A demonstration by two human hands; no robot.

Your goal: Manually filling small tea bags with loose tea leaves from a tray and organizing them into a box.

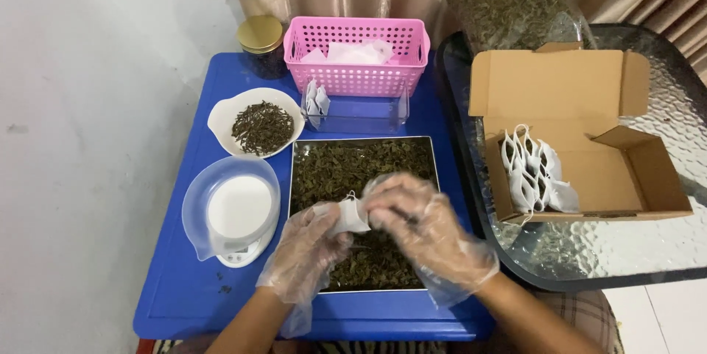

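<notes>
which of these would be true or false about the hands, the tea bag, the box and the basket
1. Both hands wear clear gloves. True.
2. The hands hold a small white tea bag over the tray of loose leaves. True.
3. The cardboard box is shut. False: its flaps are open, with filled bags inside.
4. The basket is green. False: it is pink.
5. The white bowl holds dark leaves. True.

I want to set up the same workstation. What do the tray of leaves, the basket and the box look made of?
Tray: seems to be metal, going by its thin, shiny silver rim. Basket: likely moulded plastic, glossy pink with a perforated grid wall. Box: plain brown cardboard, matte, with folded flaps.
</notes>
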